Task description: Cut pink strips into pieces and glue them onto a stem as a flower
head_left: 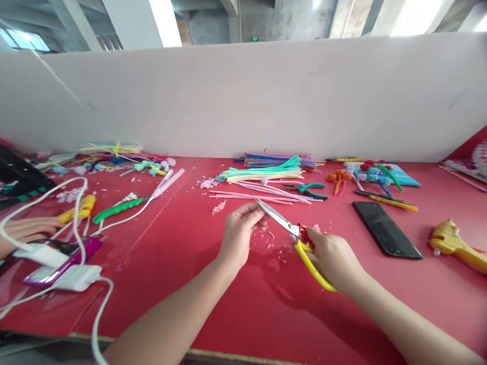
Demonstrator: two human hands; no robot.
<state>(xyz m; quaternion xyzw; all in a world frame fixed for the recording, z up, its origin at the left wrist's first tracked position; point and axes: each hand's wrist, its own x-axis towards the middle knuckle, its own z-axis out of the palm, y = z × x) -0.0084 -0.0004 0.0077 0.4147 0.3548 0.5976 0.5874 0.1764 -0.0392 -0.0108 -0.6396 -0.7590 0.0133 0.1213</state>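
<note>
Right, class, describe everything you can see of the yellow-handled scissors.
The scissors have slim, silvery metal blades, nearly shut, and long yellow plastic-looking handles with a red patch by the pivot. They are held low over the red table, tips pointing left and away. The right hand grips the handles; fingertips of the left hand meet the blade tips.

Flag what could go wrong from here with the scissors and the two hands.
1. The left hand has its fingertips right at the tip of the scissors, which the right hand holds by the yellow handles. A closing cut could nick them. What the fingers pinch is too small to tell.
2. Pale scraps litter the red table under the blades. More cutting would likely scatter bits toward the black phone.
</note>
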